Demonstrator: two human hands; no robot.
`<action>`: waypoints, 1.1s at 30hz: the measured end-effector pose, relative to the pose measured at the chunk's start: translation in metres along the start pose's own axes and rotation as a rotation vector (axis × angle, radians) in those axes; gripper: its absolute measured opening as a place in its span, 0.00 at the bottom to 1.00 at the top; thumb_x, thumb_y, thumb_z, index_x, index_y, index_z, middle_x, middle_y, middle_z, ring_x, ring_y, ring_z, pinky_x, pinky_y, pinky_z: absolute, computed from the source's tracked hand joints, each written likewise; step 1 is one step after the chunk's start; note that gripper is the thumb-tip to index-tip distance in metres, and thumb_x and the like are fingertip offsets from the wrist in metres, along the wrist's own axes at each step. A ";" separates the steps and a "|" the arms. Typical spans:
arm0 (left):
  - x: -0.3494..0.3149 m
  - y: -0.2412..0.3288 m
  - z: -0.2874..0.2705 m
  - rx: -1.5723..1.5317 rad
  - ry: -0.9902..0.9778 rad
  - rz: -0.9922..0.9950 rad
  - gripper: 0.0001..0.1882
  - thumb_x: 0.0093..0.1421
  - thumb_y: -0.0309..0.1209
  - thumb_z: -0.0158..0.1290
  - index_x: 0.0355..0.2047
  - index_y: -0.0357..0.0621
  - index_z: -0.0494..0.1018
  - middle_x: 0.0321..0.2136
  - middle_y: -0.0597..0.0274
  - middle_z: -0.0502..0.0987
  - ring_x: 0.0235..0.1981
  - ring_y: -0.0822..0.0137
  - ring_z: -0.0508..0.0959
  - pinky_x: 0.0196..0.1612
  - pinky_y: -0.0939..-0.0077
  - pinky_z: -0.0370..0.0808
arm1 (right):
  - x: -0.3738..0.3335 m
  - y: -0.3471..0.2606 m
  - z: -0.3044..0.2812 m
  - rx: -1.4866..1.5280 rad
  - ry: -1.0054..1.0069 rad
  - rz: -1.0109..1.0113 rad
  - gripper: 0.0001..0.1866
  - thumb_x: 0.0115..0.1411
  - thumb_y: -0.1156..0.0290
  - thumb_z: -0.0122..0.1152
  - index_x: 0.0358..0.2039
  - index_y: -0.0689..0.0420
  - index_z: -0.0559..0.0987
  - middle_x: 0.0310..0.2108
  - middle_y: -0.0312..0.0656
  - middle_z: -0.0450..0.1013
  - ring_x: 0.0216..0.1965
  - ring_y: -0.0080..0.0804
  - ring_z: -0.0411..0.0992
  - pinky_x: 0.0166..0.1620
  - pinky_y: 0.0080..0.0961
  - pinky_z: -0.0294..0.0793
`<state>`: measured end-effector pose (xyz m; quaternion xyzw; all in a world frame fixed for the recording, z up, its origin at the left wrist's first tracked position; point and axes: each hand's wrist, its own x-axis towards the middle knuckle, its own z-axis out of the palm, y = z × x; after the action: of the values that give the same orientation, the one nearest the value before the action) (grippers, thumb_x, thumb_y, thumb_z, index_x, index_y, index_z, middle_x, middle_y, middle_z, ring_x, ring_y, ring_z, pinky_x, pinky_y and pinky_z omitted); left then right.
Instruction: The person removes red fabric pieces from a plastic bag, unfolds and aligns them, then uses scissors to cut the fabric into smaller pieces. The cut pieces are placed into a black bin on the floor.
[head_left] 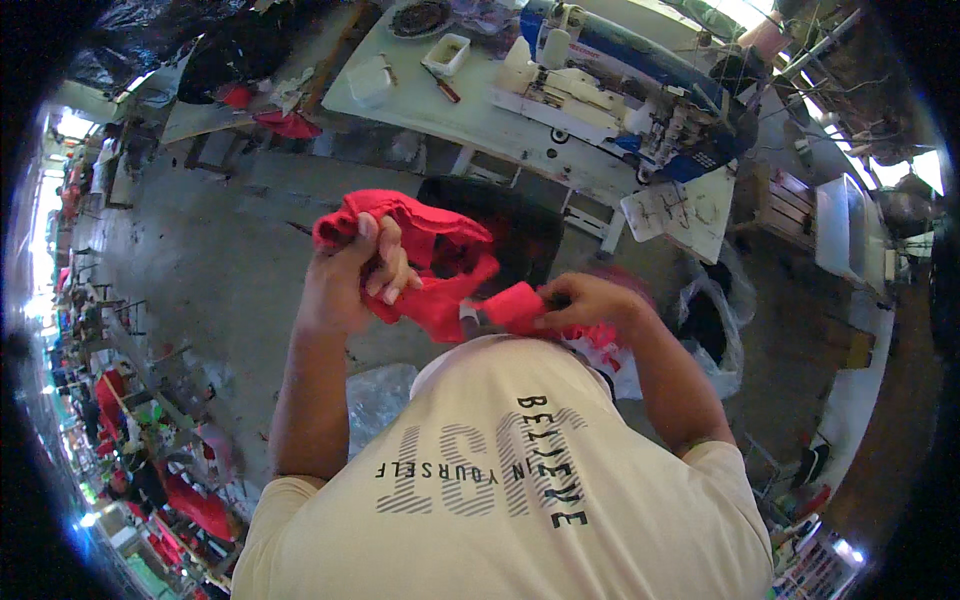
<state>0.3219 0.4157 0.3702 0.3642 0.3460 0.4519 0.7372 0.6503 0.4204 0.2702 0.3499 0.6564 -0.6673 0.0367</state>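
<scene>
A red piece of fabric point(440, 290), bunched and looped, hangs between my hands in front of my chest. My left hand point(380, 265) is closed on its upper left part, with the fingers curled over the cloth. On the other side, my right hand point(590, 302) pinches the fabric's right end between thumb and fingers. A small whitish patch point(469, 312) shows on the cloth near its lower middle. Below my right hand lie red and white cloth scraps point(600, 342), partly hidden by my shirt and arm.
Ahead stands a pale work table point(400, 108) with a blue and white sewing machine point(610, 90), a white tray point(447, 55) and a red-handled tool point(443, 88). A dark seat point(500, 225) is before it. Clear plastic bags point(380, 402) lie on the floor.
</scene>
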 end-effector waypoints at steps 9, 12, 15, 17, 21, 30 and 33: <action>0.006 -0.012 0.006 0.375 0.056 -0.055 0.26 0.68 0.51 0.42 0.41 0.38 0.75 0.23 0.62 0.75 0.19 0.77 0.72 0.28 0.81 0.73 | -0.064 -0.079 -0.029 -0.187 0.273 -0.507 0.10 0.58 0.68 0.65 0.34 0.62 0.78 0.27 0.41 0.75 0.30 0.22 0.71 0.34 0.28 0.71; 0.011 -0.019 0.022 0.445 -0.173 -0.311 0.25 0.70 0.48 0.42 0.44 0.38 0.76 0.26 0.62 0.77 0.20 0.79 0.71 0.25 0.83 0.70 | -0.072 -0.101 -0.026 -0.121 0.312 -0.290 0.09 0.57 0.70 0.65 0.31 0.63 0.75 0.26 0.43 0.73 0.29 0.27 0.70 0.33 0.31 0.69; 0.015 -0.030 0.042 0.638 -0.271 -0.755 0.21 0.70 0.45 0.43 0.41 0.39 0.78 0.27 0.66 0.76 0.20 0.79 0.69 0.25 0.82 0.68 | -0.069 -0.092 -0.024 -0.213 0.417 -0.250 0.10 0.57 0.71 0.65 0.34 0.63 0.76 0.27 0.45 0.73 0.29 0.34 0.70 0.35 0.31 0.70; 0.014 -0.060 0.035 0.229 -0.362 -0.540 0.17 0.68 0.43 0.48 0.40 0.42 0.76 0.28 0.69 0.75 0.25 0.78 0.70 0.30 0.80 0.69 | -0.068 -0.091 -0.022 -0.245 0.491 -0.298 0.10 0.56 0.71 0.65 0.34 0.63 0.76 0.27 0.46 0.73 0.28 0.36 0.70 0.35 0.30 0.70; 0.019 -0.058 0.033 0.246 -0.335 -0.358 0.17 0.67 0.41 0.50 0.48 0.41 0.73 0.35 0.67 0.77 0.34 0.76 0.74 0.36 0.78 0.71 | -0.074 -0.096 -0.026 -0.227 0.489 -0.316 0.10 0.56 0.71 0.65 0.34 0.63 0.76 0.27 0.46 0.73 0.27 0.38 0.70 0.34 0.30 0.70; 0.032 -0.014 0.060 0.478 -0.142 -0.353 0.11 0.65 0.40 0.53 0.33 0.45 0.73 0.25 0.76 0.71 0.24 0.80 0.67 0.30 0.83 0.66 | -0.063 -0.069 -0.014 1.025 0.379 -0.280 0.08 0.61 0.67 0.59 0.35 0.59 0.80 0.27 0.33 0.74 0.25 0.19 0.68 0.27 0.22 0.66; 0.048 -0.069 0.036 0.126 0.071 -0.578 0.13 0.65 0.40 0.53 0.25 0.52 0.69 0.19 0.79 0.66 0.18 0.83 0.60 0.25 0.84 0.60 | -0.019 0.015 -0.009 1.142 0.255 -0.120 0.11 0.63 0.65 0.56 0.38 0.58 0.80 0.27 0.27 0.72 0.24 0.14 0.64 0.25 0.17 0.61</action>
<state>0.3975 0.4291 0.3206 0.2794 0.4884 0.2134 0.7986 0.6762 0.4186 0.2682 0.3539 0.2108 -0.8688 -0.2748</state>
